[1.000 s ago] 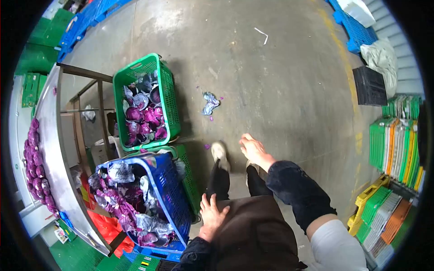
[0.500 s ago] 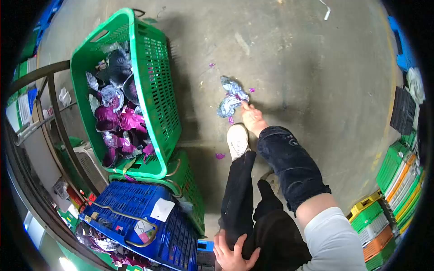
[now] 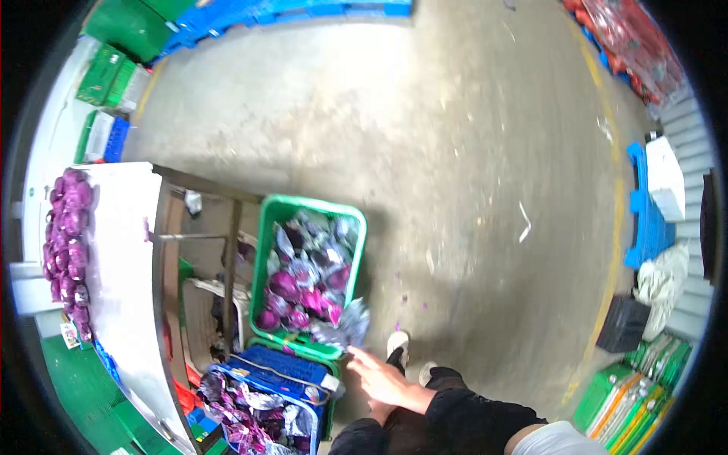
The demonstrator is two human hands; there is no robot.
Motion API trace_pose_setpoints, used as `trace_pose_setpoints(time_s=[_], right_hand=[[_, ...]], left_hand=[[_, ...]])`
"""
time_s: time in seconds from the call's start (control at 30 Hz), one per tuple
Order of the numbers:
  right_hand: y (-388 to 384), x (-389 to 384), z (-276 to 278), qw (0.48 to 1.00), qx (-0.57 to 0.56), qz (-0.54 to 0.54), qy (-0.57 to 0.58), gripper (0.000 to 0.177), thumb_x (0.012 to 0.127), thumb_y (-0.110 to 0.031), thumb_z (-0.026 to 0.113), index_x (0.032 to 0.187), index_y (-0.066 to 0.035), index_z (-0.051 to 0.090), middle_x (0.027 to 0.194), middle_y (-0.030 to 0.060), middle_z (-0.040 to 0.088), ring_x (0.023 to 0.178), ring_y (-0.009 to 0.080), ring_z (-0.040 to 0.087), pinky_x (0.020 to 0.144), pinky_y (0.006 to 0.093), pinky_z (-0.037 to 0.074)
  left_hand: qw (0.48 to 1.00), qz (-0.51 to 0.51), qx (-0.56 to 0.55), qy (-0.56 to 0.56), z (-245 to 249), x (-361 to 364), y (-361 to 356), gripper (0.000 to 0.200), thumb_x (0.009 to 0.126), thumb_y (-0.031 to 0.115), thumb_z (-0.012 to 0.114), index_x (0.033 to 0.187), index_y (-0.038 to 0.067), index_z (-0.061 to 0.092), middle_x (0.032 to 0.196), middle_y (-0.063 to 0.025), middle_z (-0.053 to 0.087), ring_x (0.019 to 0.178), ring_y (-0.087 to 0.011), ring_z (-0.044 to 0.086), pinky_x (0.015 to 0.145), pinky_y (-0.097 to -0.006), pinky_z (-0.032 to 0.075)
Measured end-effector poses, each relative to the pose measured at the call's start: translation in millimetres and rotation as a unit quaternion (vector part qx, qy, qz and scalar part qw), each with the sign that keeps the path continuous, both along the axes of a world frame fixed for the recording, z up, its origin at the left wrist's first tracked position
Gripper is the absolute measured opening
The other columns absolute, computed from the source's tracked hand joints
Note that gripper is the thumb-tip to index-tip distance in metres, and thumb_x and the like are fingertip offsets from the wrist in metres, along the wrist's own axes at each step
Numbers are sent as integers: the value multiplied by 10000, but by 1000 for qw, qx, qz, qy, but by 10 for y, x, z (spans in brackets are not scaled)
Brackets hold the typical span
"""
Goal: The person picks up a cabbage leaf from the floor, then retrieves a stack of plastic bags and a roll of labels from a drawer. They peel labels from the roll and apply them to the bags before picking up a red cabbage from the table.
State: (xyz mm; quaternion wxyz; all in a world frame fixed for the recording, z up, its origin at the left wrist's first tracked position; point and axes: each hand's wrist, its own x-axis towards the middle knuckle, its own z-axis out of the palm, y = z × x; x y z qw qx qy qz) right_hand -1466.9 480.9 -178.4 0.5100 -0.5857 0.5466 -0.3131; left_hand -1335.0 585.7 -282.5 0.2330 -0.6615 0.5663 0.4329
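Note:
My right hand point(image 3: 381, 381) is stretched toward the near right corner of the green crate point(image 3: 359, 262), fingers extended and apart. Just beyond its fingertips, blurred purple-grey cabbage leaves point(image 3: 350, 323) overlap the crate's rim, with no grip on them visible. Inside that crate lie many purple cabbage leaves point(image 3: 303, 274). Only a small part of my left hand point(image 3: 381, 410) shows, below the right one; its fingers are hidden. Beside my hands stands a blue crate point(image 3: 284, 369) with more purple leaves.
A white table point(image 3: 125, 250) on a metal frame holds rows of purple cabbages point(image 3: 70, 243) at left. Small purple scraps lie on the floor near my shoe point(image 3: 397, 345). Stacked crates point(image 3: 626, 402) and a black crate point(image 3: 623, 324) stand at right, with blue pallets point(image 3: 651, 220) behind.
My right hand has come up from the floor and moved left to the green crate. The leaves it was touching on the floor are gone from there. The view has tilted up.

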Motion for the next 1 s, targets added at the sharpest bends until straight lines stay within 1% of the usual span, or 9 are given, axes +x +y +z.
trace_pose_setpoints(time_s=[0.13, 0.27, 0.43, 0.57, 0.63, 0.67, 0.7, 0.87, 1.0], right_hand=[[-690, -618, 649, 996, 68, 22, -53, 243, 768, -68, 546, 1010, -80, 567, 1380, 110, 376, 922, 311, 608, 722, 391, 517], [-931, -1511, 466, 993, 62, 74, 73, 315, 820, -200, 571, 1113, -91, 533, 1238, 157, 500, 1013, 351, 556, 847, 408, 466], [-1548, -2941, 678, 952, 63, 175, 242, 702, 738, -453, 632, 1328, -174, 375, 1349, 241, 312, 1181, 435, 378, 971, 504, 310], [-2235, -3618, 1000, 883, 377, 164, 226, 954, 670, -724, 564, 1413, -216, 249, 1448, 283, 82, 1306, 475, 184, 1047, 515, 228], [-2070, -3884, 240, 880, 336, 210, 261, 956, 698, -717, 546, 1404, -134, 273, 1414, 243, 271, 1269, 459, 287, 1017, 514, 291], [-1813, -4067, -582, 863, 437, 174, 184, 1058, 594, -690, 661, 1434, -244, 196, 1458, 283, -67, 1345, 451, 67, 1081, 496, 202], [-2116, -4107, -840, 863, 431, 182, 192, 1058, 594, -690, 661, 1434, -244, 196, 1458, 283, -67, 1345, 451, 67, 1081, 496, 202], [-3468, -4201, -1363, 910, 322, 260, -10, 859, 726, -652, 566, 1355, -108, 354, 1284, 219, 413, 1162, 437, 407, 974, 479, 349], [-5201, -3512, 571, 882, 190, 194, 386, 548, 713, -514, 608, 1044, -79, 580, 962, 175, 577, 1028, 346, 525, 807, 424, 455]], left_hand=[[997, 73, 10, 16, 395, -129, -988, 631, 722, 485, 611, 1234, 130, 509, 1244, -178, 468, 1159, -318, 463, 962, -423, 389], [985, 170, -3, 8, 773, -383, -1861, 666, 707, 459, 639, 1242, 88, 494, 1218, -183, 517, 1139, -273, 503, 960, -385, 406], [955, 251, 66, 140, 532, -798, -2302, 988, 663, 636, 640, 1328, -38, 355, 1333, -253, 398, 1271, -326, 363, 1033, -379, 324], [949, 236, 95, 189, 831, -1465, -2856, 1079, 662, 724, 568, 1414, 40, 206, 1369, -234, 366, 1289, -348, 331, 1072, -380, 263], [927, 279, 19, 251, 1065, -1578, -3183, 799, 722, 506, 608, 1323, 54, 336, 1317, -262, 390, 1222, -379, 374, 1011, -463, 301], [898, 308, -53, 309, 1163, -1641, -3382, 531, 782, 288, 648, 1231, 69, 466, 1264, -289, 414, 1155, -409, 418, 950, -547, 338], [969, 193, 95, 125, 453, -1519, -3427, 923, 759, 668, 498, 1383, 28, 266, 1318, -246, 421, 1229, -373, 403, 1035, -398, 316], [984, 132, -85, 79, 627, -1678, -4936, 513, 877, 418, 450, 1117, -22, 559, 1049, -291, 574, 1021, -420, 541, 882, -466, 431], [997, 69, -10, 34, 1213, -1619, -6038, 363, 847, 329, 483, 1024, 37, 608, 976, -219, 625, 929, -353, 609, 799, -456, 479]])
